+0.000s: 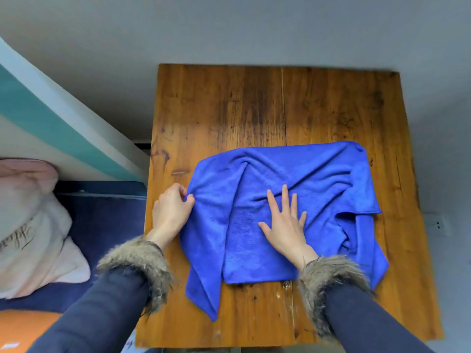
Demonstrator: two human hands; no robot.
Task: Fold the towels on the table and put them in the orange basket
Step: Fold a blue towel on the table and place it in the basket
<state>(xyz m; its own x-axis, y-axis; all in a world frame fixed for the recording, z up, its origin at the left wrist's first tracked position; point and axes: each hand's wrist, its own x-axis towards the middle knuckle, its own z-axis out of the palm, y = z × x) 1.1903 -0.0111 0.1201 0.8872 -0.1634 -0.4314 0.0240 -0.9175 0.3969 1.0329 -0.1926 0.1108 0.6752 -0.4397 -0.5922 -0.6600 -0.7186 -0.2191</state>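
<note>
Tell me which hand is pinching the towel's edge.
The left hand pinches the blue towel at its left edge; the right hand lies flat on it, fingers spread.

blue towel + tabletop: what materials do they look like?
Blue towel: likely microfiber, going by its fine matte nap, soft limp creases and stitched hem. Table: wood planks under a worn amber varnish, with visible grain, dark streaks, a seam between boards and scuffs.

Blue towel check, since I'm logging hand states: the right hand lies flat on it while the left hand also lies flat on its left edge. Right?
Not quite. In the head view the left hand pinches the left edge of the blue towel with curled fingers. The right hand does lie flat on it.
</note>
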